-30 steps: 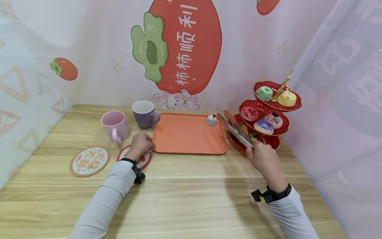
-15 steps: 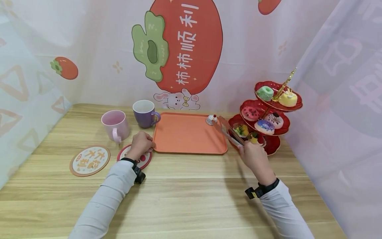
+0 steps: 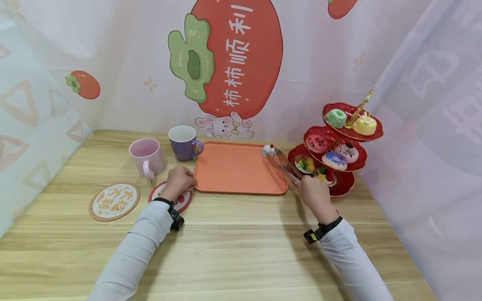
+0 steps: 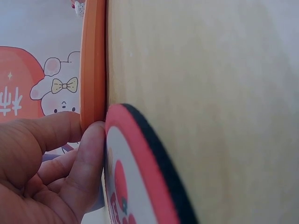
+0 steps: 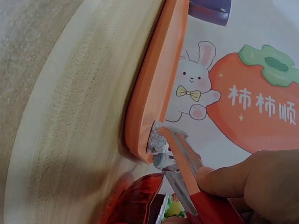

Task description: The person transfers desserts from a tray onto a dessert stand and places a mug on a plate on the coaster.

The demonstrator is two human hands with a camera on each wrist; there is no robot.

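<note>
Left hand (image 3: 180,184): pinches tray (image 3: 237,171), near-left corner | right hand (image 3: 314,194): grips tongs (image 5: 184,161), tips at cake (image 3: 267,151), far-right corner; cake clamped, cannot tell | advise: squeeze lightly, tray steady

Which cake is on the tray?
The white cake topped with a red ball, by the tongs; the other cakes sit on the red tiered stand.

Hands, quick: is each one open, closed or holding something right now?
Left hand: closed, pinching the tray at its near-left corner.
Right hand: closed, holding the tongs, tips at the cake.
</note>
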